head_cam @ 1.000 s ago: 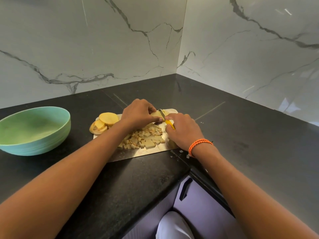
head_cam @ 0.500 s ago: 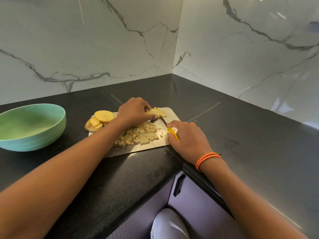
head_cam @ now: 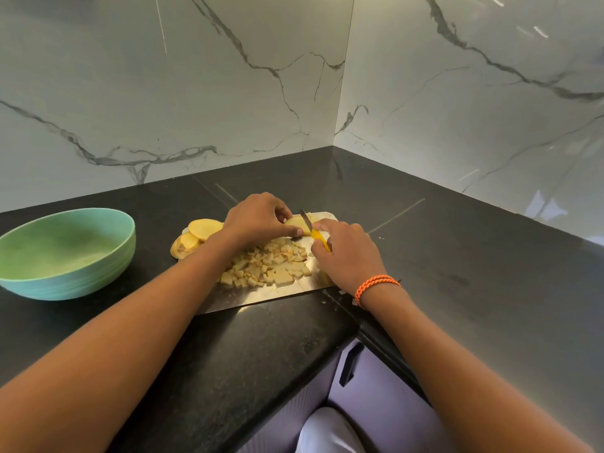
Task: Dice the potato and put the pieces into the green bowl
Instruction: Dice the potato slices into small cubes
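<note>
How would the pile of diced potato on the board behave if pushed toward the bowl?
The diced potato pieces are loose and small, so they would probably scatter rather than move together. The cutting board looks smooth and shiny, so they likely slide easily.

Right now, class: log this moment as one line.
left hand: holds potato slice | right hand: grips knife, cutting | diced pieces: on board | green bowl: empty

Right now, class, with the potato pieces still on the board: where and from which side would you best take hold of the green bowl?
Probably the green bowl is best gripped at its rim on the side nearest the cutting board, coming from above. It stands upright and open, its wall flares outward, and that rim edge is bare and nearest the left hand.
</note>
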`<action>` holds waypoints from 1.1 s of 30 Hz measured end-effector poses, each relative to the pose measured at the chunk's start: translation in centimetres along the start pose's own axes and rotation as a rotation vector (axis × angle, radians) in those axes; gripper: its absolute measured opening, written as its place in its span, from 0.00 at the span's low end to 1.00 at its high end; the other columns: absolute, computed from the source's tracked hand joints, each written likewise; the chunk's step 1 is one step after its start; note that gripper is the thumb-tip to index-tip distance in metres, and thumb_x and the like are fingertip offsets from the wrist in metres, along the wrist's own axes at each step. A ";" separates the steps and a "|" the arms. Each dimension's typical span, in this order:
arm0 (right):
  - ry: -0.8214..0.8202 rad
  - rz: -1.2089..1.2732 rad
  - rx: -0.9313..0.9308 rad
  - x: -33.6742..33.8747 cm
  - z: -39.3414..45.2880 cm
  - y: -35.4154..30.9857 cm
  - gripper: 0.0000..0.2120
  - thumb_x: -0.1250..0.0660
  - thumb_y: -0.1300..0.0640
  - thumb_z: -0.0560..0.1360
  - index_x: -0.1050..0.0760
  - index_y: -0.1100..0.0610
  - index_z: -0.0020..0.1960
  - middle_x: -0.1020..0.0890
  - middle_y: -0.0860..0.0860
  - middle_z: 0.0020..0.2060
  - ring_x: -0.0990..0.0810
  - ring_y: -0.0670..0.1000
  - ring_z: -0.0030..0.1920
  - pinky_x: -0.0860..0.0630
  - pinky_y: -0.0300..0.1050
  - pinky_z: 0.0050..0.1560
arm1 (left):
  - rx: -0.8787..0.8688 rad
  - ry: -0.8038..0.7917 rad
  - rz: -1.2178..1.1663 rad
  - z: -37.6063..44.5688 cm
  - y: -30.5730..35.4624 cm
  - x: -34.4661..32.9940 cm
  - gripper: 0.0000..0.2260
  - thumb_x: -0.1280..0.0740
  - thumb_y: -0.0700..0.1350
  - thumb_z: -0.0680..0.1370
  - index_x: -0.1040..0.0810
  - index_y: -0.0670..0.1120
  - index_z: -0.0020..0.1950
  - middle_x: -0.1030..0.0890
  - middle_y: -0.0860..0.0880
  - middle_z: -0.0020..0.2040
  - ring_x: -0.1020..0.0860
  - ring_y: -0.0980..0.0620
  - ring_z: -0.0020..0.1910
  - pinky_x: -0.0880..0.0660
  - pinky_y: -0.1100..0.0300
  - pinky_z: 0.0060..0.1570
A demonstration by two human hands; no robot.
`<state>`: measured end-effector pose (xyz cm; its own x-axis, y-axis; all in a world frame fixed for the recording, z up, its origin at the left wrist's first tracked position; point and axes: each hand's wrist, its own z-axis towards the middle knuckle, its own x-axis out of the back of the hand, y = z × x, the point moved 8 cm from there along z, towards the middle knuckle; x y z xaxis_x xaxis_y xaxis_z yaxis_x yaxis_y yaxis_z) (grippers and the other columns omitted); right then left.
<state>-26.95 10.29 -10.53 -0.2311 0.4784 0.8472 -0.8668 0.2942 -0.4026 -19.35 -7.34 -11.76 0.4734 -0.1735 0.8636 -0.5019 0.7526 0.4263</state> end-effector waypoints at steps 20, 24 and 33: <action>-0.095 -0.043 0.032 0.2 -2.3 0.6 0.18 0.37 0.49 0.80 0.25 0.47 0.70 0.24 0.47 0.42 0.22 0.52 0.43 0.21 0.51 0.49 | 0.006 0.067 0.076 -0.5 0.6 0.0 0.21 0.26 0.67 0.74 0.14 0.53 0.58 0.18 0.58 0.51 0.21 0.56 0.50 0.29 0.60 0.39; -0.086 -0.077 0.031 1.3 -3.8 1.1 0.18 0.37 0.48 0.81 0.25 0.46 0.70 0.23 0.47 0.40 0.22 0.51 0.40 0.19 0.53 0.47 | 0.019 0.055 0.062 -0.4 0.5 -0.1 0.22 0.26 0.67 0.74 0.14 0.53 0.58 0.18 0.58 0.50 0.21 0.56 0.49 0.26 0.60 0.42; -0.034 -0.019 0.044 2.2 -3.6 0.3 0.19 0.38 0.49 0.81 0.25 0.47 0.70 0.22 0.47 0.34 0.24 0.48 0.34 0.19 0.51 0.44 | 0.000 0.020 0.044 -0.3 0.1 0.1 0.23 0.26 0.68 0.73 0.14 0.53 0.59 0.18 0.58 0.49 0.21 0.57 0.46 0.27 0.62 0.40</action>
<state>-26.13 14.43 -10.00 -0.2288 0.4441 0.8663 -0.8896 0.2659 -0.3712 -19.13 -7.11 -11.66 0.4656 -0.1273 0.8758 -0.5222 0.7594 0.3880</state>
